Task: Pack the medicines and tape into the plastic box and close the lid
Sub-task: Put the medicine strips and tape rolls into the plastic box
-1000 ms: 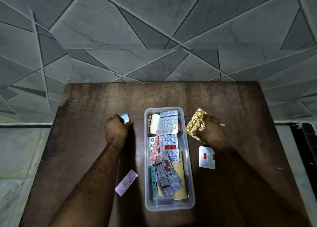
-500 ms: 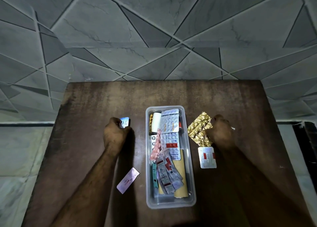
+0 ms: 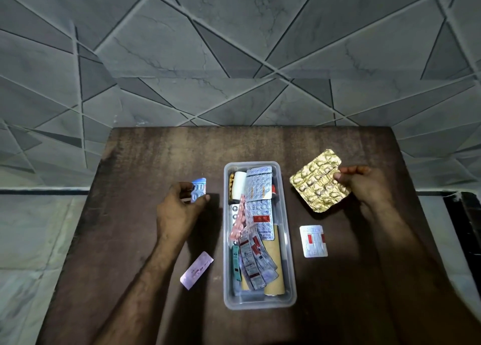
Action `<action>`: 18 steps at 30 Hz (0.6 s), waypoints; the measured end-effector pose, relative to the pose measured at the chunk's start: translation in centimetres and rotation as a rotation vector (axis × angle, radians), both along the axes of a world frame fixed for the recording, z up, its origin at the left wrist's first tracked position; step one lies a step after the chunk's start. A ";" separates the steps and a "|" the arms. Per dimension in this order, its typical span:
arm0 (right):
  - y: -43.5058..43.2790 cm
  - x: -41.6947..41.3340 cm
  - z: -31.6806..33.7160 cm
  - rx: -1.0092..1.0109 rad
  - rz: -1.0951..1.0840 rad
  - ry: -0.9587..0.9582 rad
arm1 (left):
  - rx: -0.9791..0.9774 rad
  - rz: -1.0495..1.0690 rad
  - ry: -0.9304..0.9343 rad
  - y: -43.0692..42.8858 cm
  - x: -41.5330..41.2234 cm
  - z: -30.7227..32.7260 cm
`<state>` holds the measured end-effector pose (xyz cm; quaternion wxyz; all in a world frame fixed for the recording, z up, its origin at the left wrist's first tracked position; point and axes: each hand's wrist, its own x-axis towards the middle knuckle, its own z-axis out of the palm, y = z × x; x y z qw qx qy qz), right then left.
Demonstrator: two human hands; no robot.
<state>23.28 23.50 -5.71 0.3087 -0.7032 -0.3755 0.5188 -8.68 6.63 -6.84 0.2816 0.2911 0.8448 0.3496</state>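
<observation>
A clear plastic box [image 3: 291, 266] stands lidless in the middle of the brown table [image 3: 161, 152], holding several blister strips and a white tape roll [image 3: 239, 185] at its far end. My left hand [image 3: 179, 209], left of the box, grips a small blue blister strip [image 3: 198, 189]. My right hand [image 3: 364, 185], right of the box, holds a gold foil blister sheet [image 3: 319, 183] lifted off the table. A pink strip [image 3: 196, 269] lies near my left forearm. A silver-and-red strip [image 3: 313, 241] lies right of the box. No lid is in view.
The table backs onto a grey wall with a geometric tile pattern [image 3: 234, 58]. Pale floor [image 3: 33, 240] shows past the table's left edge, and a dark edge [image 3: 466, 214] past its right side.
Both hands have risen off the table. The right hand lifted the gold sheet and swung it flat to the right; the left hand raised the blue strip, showing more of it.
</observation>
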 end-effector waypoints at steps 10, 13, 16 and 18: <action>-3.8 -5.3 2.5 0.121 0.390 -0.002 | -0.048 -0.271 0.076 -3.0 7.9 2.4; -4.6 -6.9 2.1 0.131 0.484 -0.109 | -0.140 -0.390 0.175 -4.3 9.6 1.8; -4.9 -8.2 1.8 0.157 0.592 -0.223 | -0.241 -0.438 0.213 -5.0 10.5 1.4; -4.9 -9.1 1.6 0.184 0.682 -0.312 | -0.283 -0.484 0.258 -5.3 10.8 1.2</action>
